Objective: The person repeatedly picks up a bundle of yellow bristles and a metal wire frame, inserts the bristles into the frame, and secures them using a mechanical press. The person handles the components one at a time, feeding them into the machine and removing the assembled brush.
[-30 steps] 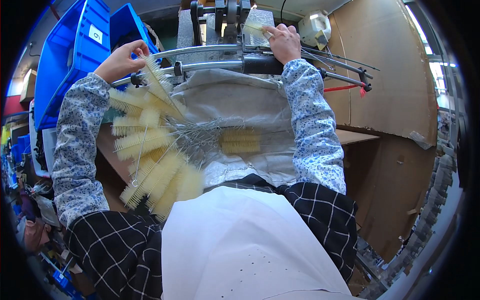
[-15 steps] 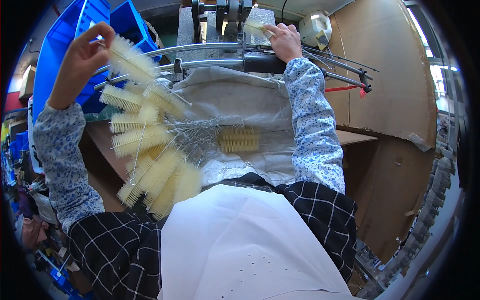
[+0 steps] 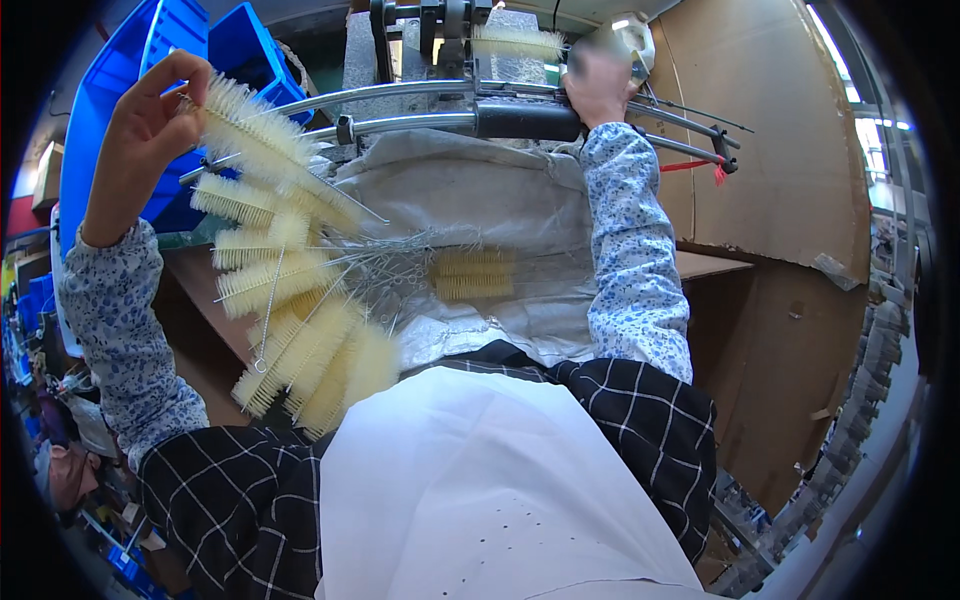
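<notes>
Beyond the grey cloth's (image 3: 480, 195) left edge, left fingers (image 3: 190, 68) pinch a cream-bristled wire brush (image 3: 262, 138) — best lightly; right hand's (image 3: 600, 92) grip — unclear.

The left forearm (image 3: 125, 330) is pointing toward the far left, the left hand (image 3: 148, 130) pinching with fingers (image 3: 186, 70) bending right. The right forearm (image 3: 628, 240) is pointing far, the right hand (image 3: 600, 88) showing blurred, its grip hard to tell.

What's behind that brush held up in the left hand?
Behind the held brush, parts of blue bins and metal rails show around its edges, with more brushes below. It covers part of the rails; anything else directly behind it can't be seen.
</notes>
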### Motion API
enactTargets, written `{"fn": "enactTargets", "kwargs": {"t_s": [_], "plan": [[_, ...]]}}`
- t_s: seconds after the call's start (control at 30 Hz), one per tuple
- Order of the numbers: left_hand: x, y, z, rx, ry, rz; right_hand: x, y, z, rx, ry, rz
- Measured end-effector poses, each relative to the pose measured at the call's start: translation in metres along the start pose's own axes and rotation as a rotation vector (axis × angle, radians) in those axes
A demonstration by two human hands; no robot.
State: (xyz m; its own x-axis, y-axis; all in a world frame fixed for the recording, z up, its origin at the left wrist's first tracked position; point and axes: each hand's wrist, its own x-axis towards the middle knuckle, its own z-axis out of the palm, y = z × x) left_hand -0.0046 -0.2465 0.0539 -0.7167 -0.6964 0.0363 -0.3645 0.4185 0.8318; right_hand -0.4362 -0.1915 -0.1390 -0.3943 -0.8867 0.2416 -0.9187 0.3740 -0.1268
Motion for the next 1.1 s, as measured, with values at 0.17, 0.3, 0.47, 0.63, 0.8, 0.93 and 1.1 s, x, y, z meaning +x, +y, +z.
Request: {"fn": "enactTargets", "kwargs": {"t_s": [0.17, 0.3, 0.47, 0.63, 0.8, 0.93, 1.1], "plan": [[0.003, 0.001, -0.006, 0.080, 0.031, 0.070, 0.001, 0.000, 0.007, 0.182, 0.111, -0.066], [0.004, 0.002, -0.013, 0.154, 0.056, 0.088, -0.004, -0.019, 0.013, 0.177, 0.127, -0.084], [-0.002, -0.001, -0.026, 0.194, 0.030, 0.042, -0.011, -0.067, 0.006, 0.144, 0.104, -0.079], [0.005, 0.002, -0.019, 0.187, 0.022, 0.086, -0.015, -0.120, 0.008, 0.108, 0.077, -0.048], [0.009, 0.010, -0.006, 0.154, 0.015, 0.098, -0.016, -0.128, 0.010, 0.135, 0.077, -0.068], [0.002, 0.003, -0.014, 0.135, 0.005, -0.008, -0.011, -0.091, 0.010, 0.120, 0.030, -0.090], [-0.014, -0.010, -0.024, 0.117, 0.110, 0.084, -0.002, -0.018, 0.011, 0.115, 0.121, -0.119]]}}
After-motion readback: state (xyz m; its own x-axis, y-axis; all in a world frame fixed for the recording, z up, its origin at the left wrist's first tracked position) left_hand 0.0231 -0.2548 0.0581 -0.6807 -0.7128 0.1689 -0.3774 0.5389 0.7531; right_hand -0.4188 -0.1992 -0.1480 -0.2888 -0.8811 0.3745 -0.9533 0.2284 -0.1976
